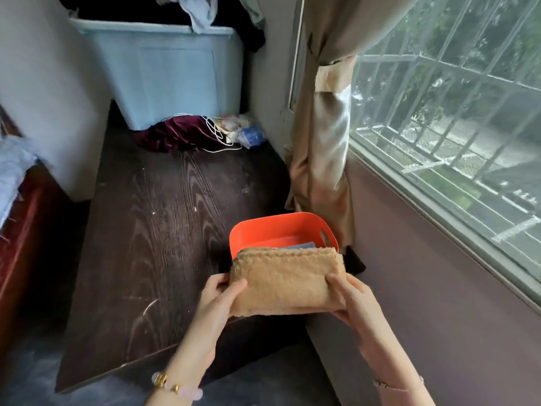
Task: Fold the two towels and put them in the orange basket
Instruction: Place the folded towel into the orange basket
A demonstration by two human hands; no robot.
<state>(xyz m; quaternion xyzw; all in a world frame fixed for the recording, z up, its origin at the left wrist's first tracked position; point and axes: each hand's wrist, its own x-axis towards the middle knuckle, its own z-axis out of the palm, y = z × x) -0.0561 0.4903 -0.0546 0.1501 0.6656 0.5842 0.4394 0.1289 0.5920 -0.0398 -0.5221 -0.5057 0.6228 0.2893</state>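
At the far left end of the dark table (164, 230) stands a large light blue bin (164, 71) of smooth plastic, and pale clothes (199, 13) hang over its rim; what is deeper inside is too dark to see. More to the right, near the front edge of the table, sits the orange basket (263, 230), a low plastic one with rounded corners and a slot handle in its right wall. In it lies a grey-blue towel (301, 246), folded flat, of which only a strip shows. The tan towel (284, 282) is not in the basket: it is held in the air just in front of it, and it covers the basket's near wall (whether it touches the rim, I cannot tell). The left hand (216, 297) grips its left end, thumb on top and fingers curled under, and the right hand (351, 300) grips its right end in the same way. This towel is folded into a thick rectangle with a fuzzy pile. The table has a strong wood grain with pale scratches. At the foot of the bin lie a crumpled maroon cloth (175, 133) with a velvet shine and a thin white cable (216, 133). At the right a glossy beige curtain (325, 142) is tied back beside a barred window (453, 112).
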